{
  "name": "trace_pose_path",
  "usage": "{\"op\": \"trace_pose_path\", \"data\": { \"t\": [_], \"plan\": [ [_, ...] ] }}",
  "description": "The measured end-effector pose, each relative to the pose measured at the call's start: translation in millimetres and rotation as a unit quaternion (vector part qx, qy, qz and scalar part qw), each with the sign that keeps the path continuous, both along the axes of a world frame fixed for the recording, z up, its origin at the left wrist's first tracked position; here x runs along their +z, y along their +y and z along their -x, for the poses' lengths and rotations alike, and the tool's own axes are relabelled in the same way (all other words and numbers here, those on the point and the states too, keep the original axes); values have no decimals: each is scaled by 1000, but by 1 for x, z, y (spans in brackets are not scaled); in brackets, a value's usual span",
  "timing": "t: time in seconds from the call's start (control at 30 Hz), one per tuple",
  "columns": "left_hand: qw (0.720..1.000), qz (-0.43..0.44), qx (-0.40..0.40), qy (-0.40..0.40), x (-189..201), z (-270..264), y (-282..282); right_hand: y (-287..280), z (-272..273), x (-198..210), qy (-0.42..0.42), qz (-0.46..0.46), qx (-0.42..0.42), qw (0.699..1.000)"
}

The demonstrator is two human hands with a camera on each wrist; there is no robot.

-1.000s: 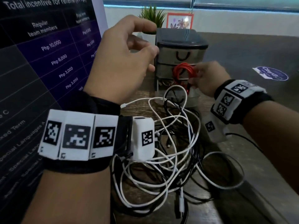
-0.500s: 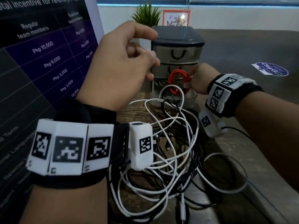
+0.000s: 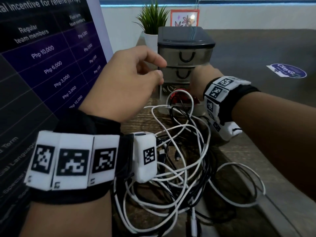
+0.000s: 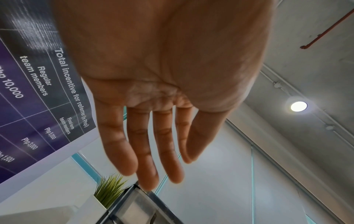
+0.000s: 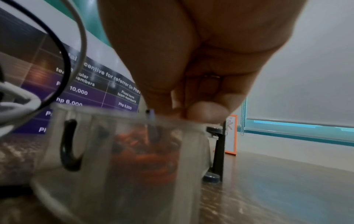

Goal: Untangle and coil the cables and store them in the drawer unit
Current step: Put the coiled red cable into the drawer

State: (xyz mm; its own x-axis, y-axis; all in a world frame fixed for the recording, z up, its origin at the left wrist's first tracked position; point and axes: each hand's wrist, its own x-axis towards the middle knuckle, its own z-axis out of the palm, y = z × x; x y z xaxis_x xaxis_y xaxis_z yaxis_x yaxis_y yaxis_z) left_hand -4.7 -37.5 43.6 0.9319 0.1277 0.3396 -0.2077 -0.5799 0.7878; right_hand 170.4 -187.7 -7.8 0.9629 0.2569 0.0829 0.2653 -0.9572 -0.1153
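Note:
A grey three-drawer unit (image 3: 186, 43) stands at the back of the table, its bottom drawer (image 5: 95, 166) pulled out. The coiled red cable (image 3: 177, 98) lies inside that drawer, seen through the translucent wall as the red cable (image 5: 145, 151). My right hand (image 3: 200, 81) reaches down over the drawer. In the right wrist view the right hand (image 5: 191, 106) has its fingers bunched at the rim, with a cable plug beside the fingertips. My left hand (image 3: 159, 69) hovers left of the unit, and the left hand (image 4: 153, 151) is relaxed and holds nothing. A tangle of white and black cables (image 3: 179, 168) lies in front.
A tall printed poster board (image 3: 42, 57) stands along the left. A potted plant (image 3: 152, 19) and a framed picture (image 3: 184, 17) sit behind the unit. A round sticker (image 3: 287, 71) lies on the dark surface to the right. The wooden table (image 3: 140, 120) ends in an edge at lower right.
My right hand has lowered the red coil from in front of the unit down into the open bottom drawer. My left hand stays raised beside the unit.

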Motion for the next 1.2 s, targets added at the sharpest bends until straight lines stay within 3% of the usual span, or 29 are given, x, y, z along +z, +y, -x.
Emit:
{"op": "trace_pose_path", "data": {
  "t": [0.13,0.2,0.33,0.57,0.63,0.93,1.2],
  "plan": [
    [1000,7,3,0,-1,-1,1,-7,10,1,-23,-57,8,998],
    [1000,5,2,2,-2,-2,2,-3,17,2,-21,-80,56,995],
    [1000,-3,7,5,-6,-5,2,4,29,3,39,-12,159,986],
    [989,-107,14,102,-22,-8,-13,4,17,2,28,-44,147,988],
    [984,-130,14,121,-26,-8,-18,0,15,0,43,-15,147,988],
    [936,-240,2,255,-30,-30,-32,-4,14,-6,54,18,142,988],
    [913,-296,-12,280,-38,-41,-41,-2,14,-1,70,31,131,988]
  ]
}}
